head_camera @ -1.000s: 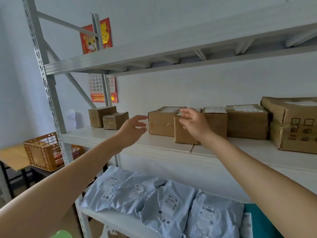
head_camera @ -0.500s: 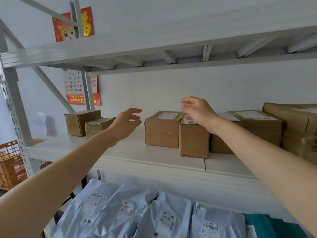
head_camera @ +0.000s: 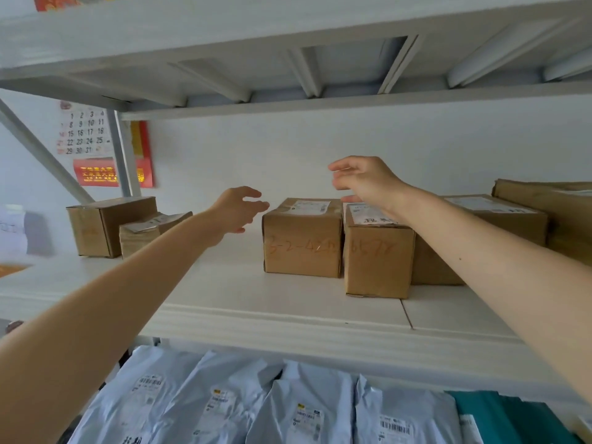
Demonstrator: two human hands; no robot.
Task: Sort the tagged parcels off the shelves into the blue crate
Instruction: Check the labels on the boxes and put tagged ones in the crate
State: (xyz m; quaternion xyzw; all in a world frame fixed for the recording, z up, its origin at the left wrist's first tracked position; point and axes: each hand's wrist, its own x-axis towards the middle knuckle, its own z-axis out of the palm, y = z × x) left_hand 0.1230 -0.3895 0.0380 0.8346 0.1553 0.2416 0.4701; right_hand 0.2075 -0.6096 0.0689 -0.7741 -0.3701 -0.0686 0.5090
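A white shelf board (head_camera: 288, 315) carries brown cardboard parcels. The landmark is a brown cardboard box with orange handwriting (head_camera: 302, 248), set back from the board's front edge. Against its right side, a second labelled cardboard box (head_camera: 378, 261) stands closer to that edge. The left hand (head_camera: 238, 208) hovers just left of the landmark box, fingers loosely spread, holding nothing. The right hand (head_camera: 365, 179) hangs just above both box tops, also spread and empty. Bare shelf lies left of the landmark, up to two small cardboard boxes (head_camera: 105, 225). Below it, grey plastic mailers (head_camera: 298, 408) lie side by side.
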